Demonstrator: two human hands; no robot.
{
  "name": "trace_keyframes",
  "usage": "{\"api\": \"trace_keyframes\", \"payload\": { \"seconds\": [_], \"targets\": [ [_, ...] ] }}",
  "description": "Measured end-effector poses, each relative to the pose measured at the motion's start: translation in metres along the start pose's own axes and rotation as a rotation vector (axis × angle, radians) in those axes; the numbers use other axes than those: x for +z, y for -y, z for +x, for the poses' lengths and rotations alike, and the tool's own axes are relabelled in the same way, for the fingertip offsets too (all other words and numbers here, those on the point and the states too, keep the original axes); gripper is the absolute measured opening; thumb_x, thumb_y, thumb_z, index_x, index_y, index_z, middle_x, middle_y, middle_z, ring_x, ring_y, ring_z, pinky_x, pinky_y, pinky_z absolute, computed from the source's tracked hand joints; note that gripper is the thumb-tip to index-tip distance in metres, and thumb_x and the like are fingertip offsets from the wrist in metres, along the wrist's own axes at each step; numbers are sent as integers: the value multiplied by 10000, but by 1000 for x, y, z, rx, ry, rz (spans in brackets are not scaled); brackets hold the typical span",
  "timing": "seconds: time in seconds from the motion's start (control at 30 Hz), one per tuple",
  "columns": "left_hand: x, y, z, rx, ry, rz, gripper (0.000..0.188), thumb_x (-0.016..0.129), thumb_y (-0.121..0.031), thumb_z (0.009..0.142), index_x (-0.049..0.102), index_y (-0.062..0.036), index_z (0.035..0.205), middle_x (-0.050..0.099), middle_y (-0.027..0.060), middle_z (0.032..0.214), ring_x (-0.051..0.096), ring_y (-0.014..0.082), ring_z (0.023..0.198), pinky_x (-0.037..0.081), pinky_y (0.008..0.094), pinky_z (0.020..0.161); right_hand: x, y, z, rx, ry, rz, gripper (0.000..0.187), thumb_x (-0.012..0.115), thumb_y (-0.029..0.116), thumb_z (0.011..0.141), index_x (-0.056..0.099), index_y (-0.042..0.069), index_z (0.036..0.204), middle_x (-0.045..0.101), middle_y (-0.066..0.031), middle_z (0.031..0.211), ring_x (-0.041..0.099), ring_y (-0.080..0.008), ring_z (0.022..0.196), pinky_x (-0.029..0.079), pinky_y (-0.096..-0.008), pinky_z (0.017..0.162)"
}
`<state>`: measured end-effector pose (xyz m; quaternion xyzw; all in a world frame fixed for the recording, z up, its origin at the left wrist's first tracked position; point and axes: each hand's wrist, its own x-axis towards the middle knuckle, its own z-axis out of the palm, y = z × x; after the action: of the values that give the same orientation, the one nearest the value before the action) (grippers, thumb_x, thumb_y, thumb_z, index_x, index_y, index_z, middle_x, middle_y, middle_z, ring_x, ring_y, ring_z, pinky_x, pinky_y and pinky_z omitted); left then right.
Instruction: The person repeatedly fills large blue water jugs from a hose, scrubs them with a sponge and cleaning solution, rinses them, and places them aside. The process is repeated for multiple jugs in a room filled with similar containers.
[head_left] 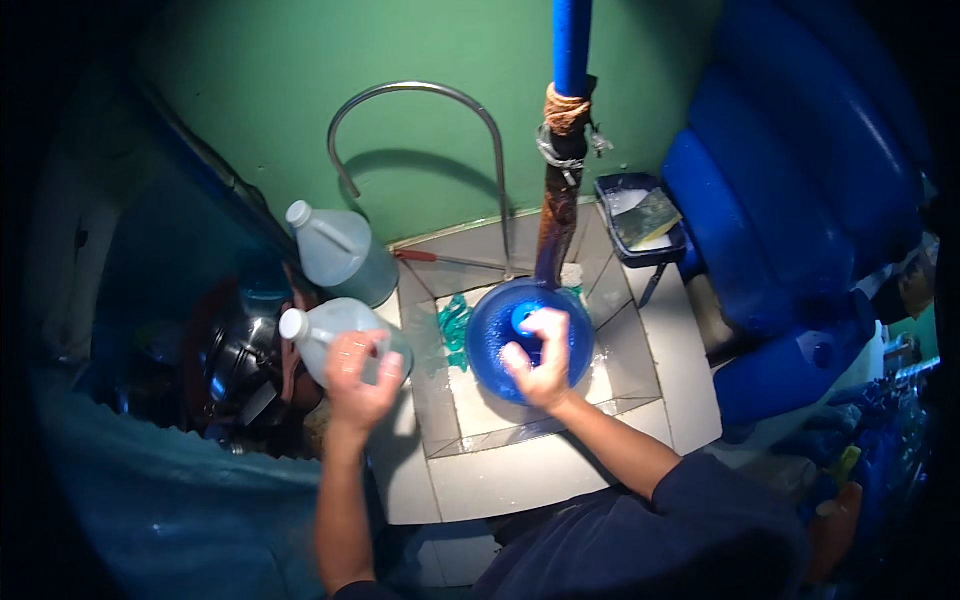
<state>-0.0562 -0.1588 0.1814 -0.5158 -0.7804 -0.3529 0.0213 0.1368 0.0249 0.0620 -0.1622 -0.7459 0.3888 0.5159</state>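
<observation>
A large round blue water jug point(487, 352) stands in a tiled basin point(633, 345), with its neck and blue cap point(525, 319) facing up. Above the jug is my right hand point(545, 368), its thumb and curved fingers apart beside the cap; whether it touches the cap I cannot tell. My left hand point(361, 385) is raised with fingers spread, in front of a translucent jug with a white cap point(312, 335); nothing shows in its grasp. Behind that jug stands a second translucent jug point(340, 255), also white-capped, with a handle.
A curved metal spout point(420, 86) and a blue pipe point(571, 45) rise at the back. Green netting point(454, 330) and a red-handled tool point(415, 256) lie at the basin. A dark tray with a sponge point(655, 222) sits right, near big blue containers point(770, 190). Metal pots point(235, 350) are left.
</observation>
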Motion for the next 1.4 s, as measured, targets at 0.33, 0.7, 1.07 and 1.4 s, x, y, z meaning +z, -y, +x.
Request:
{"api": "trace_keyframes", "payload": {
  "seconds": [0.33, 0.7, 1.07, 1.4],
  "targets": [
    [292, 6, 29, -123, 227, -913, 624, 859, -248, 650, 608, -31, 1179, 666, 127, 1081, 627, 280, 1023, 436, 420, 1010, -14, -126, 54, 489, 550, -41, 540, 699, 405, 887, 605, 49, 1282, 664, -96, 1126, 600, -239, 1082, 430, -363, 1023],
    [270, -13, 7, -120, -147, -216, 579, 886, -406, 625, 625, -53, 1003, 634, 133, 980, 594, 333, 940, 437, 434, 863, -177, -198, 185, 827, 385, -1035, 723, 609, 497, 896, 384, 213, 1521, 349, -278, 1458, 492, -486, 1272, 390, -515, 1080],
    [285, -7, 6, -204, -215, -136, 653, 881, -403, 574, 607, -11, 1017, 606, 146, 1017, 564, 335, 1003, 421, 447, 917, -147, -259, 176, 823, 360, -940, 655, 760, 96, 719, 496, 56, 1317, 330, -205, 1418, 447, -486, 1284, 444, -521, 1038],
    [284, -4, 6, -203, -187, -74, 659, 877, -404, 562, 608, -18, 1022, 615, 154, 1052, 555, 346, 1045, 409, 454, 944, -186, -288, 196, 665, 192, -509, 675, 631, 91, 759, 483, 82, 1417, 484, -243, 1416, 504, -411, 1273, 428, -453, 1063]
  ]
}}
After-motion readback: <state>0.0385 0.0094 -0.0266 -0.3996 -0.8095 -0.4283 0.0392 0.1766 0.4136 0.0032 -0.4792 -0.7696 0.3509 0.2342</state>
